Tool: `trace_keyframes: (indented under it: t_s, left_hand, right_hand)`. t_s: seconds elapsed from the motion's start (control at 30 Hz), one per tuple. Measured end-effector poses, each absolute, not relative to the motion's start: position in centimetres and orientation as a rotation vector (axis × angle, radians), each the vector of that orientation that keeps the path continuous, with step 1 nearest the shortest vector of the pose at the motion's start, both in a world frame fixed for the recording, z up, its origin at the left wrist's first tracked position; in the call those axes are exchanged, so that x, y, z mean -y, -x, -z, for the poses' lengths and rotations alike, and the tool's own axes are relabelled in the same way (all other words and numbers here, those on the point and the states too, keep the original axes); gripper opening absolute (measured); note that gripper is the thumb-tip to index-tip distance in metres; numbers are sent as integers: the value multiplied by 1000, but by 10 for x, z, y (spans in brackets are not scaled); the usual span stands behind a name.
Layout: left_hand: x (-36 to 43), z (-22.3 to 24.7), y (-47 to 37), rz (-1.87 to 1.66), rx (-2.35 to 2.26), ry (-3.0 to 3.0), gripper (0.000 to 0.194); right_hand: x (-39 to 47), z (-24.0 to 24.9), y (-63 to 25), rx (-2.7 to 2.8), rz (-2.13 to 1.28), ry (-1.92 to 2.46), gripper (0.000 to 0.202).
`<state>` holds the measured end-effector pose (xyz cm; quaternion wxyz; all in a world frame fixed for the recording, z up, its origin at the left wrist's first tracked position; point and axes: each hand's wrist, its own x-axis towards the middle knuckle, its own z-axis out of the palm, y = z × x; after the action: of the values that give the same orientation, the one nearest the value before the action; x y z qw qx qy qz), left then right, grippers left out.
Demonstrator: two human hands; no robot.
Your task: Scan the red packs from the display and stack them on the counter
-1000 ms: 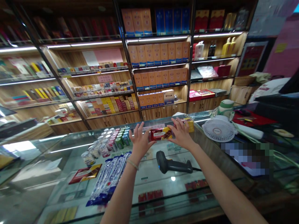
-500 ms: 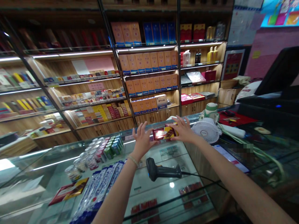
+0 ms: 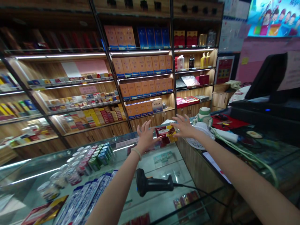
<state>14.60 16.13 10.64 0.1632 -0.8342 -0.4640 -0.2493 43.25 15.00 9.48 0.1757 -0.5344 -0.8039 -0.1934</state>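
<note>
A red and yellow packet [image 3: 166, 131] with a chocolate-bar picture stands on its long edge near the far side of the glass counter, mirrored in the glass below. At its left end is my left hand [image 3: 147, 137], fingers spread upward and thumb pointing toward the packet's lower edge. My right hand [image 3: 185, 127] is at the other end, fingers apart, the tips close to the packet; whether they touch it I cannot tell. Nearer to me, a black barcode scanner [image 3: 152, 182] lies on the glass with its cable running right.
Several small cans [image 3: 103, 156], clear jars [image 3: 48, 190] and blue-and-white packets [image 3: 86, 197] cover the counter's left side. To the right are a white fan [image 3: 198, 142], a green-lidded bottle [image 3: 204, 116], cables and a black monitor [image 3: 267, 78]. Stocked shelves [image 3: 140, 100] line the back wall.
My hands have spread slightly at the packet's ends, and more of its front and its reflection show. The view has swung to the right, so the counter items appear further left.
</note>
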Motion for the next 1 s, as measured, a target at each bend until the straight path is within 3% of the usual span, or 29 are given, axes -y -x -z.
trace_keyframes:
  t_s: [0.43, 1.0]
  left_hand:
    - [-221, -111, -170, 545, 1527, 2464, 63]
    - [-231, -88, -168, 368, 1528, 2520, 62]
  right_hand:
    - [-221, -105, -445, 2403, 402, 1661, 76]
    - [-242, -82, -447, 2521, 299, 1647, 65]
